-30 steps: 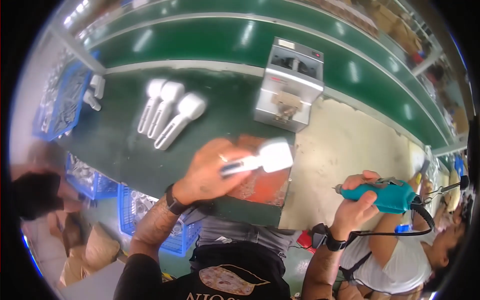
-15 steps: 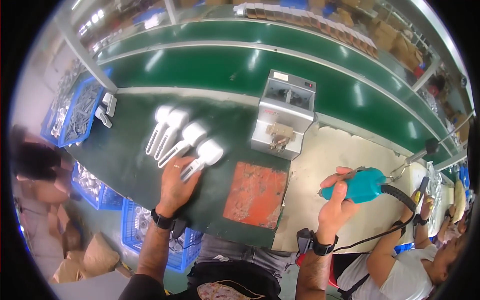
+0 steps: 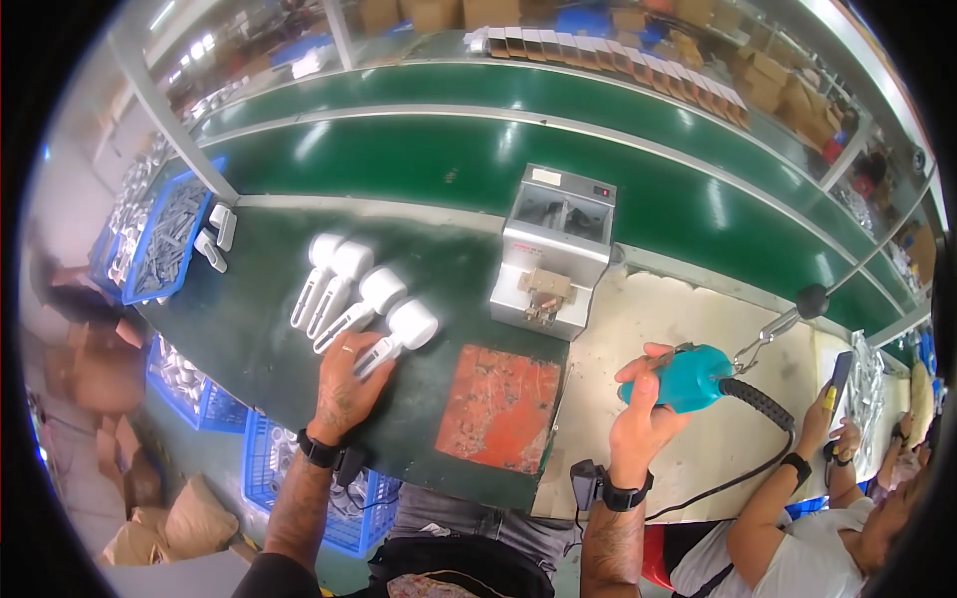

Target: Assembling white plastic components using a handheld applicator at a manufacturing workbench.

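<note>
Left grip (image 3: pixel 347 391) pinches a white round-headed plastic device (image 3: pixel 411 325), matching devices (image 3: pixel 351 261) beyond; right grip (image 3: pixel 643 414) wraps a teal rounded corded tool (image 3: pixel 695 379).

Left hand (image 3: pixel 346 387) holding a white tool (image 3: pixel 411 324) by its handle, three more white tools (image 3: pixel 382 290) beside it, right hand (image 3: pixel 643 424) around a teal tool (image 3: pixel 696 379), red mat (image 3: pixel 501 409) on the table (image 3: pixel 454 269), gray machine (image 3: pixel 546 251) behind.

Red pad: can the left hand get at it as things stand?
Probably yes: just green tabletop seems to lie between the left hand and the red pad, though that hand is at a white tool's handle.
</note>
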The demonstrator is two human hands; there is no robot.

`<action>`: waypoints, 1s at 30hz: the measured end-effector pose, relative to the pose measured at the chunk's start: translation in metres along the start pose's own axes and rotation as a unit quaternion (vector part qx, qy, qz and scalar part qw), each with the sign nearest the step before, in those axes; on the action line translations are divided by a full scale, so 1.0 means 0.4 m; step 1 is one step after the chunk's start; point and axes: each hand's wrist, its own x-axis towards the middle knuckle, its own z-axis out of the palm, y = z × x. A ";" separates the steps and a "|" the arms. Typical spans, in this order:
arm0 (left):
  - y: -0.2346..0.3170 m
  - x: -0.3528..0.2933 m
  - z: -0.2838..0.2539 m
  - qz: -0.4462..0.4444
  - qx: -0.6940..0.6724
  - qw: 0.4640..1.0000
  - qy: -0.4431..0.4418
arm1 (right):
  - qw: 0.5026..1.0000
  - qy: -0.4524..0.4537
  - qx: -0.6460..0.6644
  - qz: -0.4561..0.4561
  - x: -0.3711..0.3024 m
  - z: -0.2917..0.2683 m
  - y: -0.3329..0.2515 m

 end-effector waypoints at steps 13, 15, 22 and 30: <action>0.040 0.016 -0.022 0.027 0.130 0.991 -0.003 | 0.999 0.023 0.044 0.017 -0.055 0.008 0.007; 0.044 0.036 -0.041 0.032 0.186 0.982 -0.021 | 0.998 0.011 0.050 0.019 -0.057 0.011 0.013; -0.021 0.099 -0.037 -0.017 0.232 0.972 -0.031 | 0.999 0.024 0.047 -0.007 -0.062 0.019 0.039; -0.130 0.137 -0.070 -0.058 0.281 0.958 -0.008 | 0.999 0.007 0.000 -0.031 -0.059 0.005 0.038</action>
